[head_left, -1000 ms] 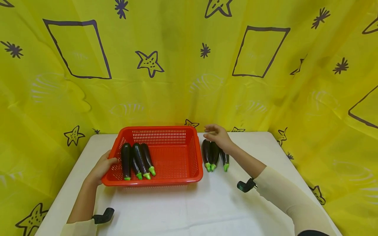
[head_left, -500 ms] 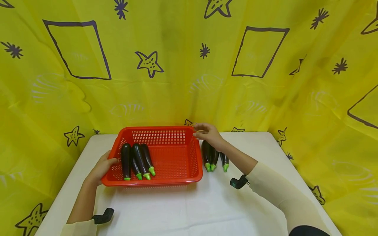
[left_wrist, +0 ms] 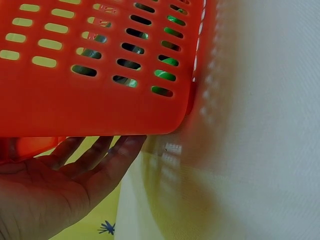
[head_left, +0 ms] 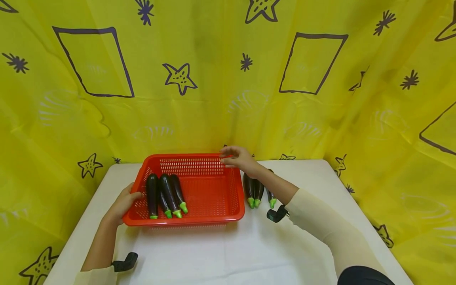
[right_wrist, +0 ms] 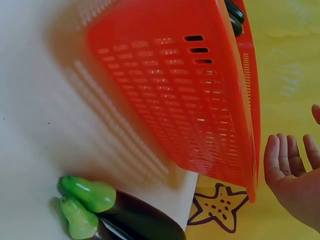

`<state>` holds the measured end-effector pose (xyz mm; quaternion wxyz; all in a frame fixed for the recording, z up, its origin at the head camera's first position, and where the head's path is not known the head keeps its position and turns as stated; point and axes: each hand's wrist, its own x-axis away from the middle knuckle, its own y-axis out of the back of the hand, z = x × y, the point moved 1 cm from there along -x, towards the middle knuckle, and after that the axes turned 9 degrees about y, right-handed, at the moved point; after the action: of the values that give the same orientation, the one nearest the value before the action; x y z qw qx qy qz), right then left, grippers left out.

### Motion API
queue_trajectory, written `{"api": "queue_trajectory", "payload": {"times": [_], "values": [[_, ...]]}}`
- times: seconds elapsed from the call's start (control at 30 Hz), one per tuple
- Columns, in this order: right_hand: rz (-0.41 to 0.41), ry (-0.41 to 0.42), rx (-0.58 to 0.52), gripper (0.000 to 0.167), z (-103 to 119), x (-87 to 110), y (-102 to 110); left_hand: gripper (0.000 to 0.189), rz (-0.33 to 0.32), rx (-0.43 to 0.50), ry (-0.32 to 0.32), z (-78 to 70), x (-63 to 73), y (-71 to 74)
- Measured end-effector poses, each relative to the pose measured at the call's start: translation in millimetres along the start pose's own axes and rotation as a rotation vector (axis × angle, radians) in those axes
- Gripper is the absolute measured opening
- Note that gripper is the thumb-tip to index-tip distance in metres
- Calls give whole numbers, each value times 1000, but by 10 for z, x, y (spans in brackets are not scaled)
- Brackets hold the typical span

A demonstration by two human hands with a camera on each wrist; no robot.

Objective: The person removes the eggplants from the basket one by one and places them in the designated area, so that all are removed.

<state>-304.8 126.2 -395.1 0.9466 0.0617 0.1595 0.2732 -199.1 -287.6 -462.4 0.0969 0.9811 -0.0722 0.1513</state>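
Left hand (head_left: 121, 204): clamped on the red basket (head_left: 206, 190) at its left rim.
Inside eggplants (head_left: 168, 192): bunched at that end, near those fingers.
Right hand (head_left: 241, 160): holding nothing, thumb and fingers apart, by the far right corner.
Loose eggplants (head_left: 259, 192): on the white table (head_left: 199, 253), nearer me than that hand.

We classify the location as a staged recording booth: yellow curtain (head_left: 210, 114) bearing dark starfish outlines (head_left: 181, 79) encloses 1 white table (head_left: 192, 253) on 3 sides, and we note 2 black wrist-mounted devices (head_left: 124, 263) (head_left: 276, 214). We cannot determine the building type.
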Motion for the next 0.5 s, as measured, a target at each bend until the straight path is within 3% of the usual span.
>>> {"api": "queue_trajectory", "payload": {"times": [0.5], "values": [[39,-95,-75,42,14,-238,-133,55,12,-1,6,-19,3,1]]}}
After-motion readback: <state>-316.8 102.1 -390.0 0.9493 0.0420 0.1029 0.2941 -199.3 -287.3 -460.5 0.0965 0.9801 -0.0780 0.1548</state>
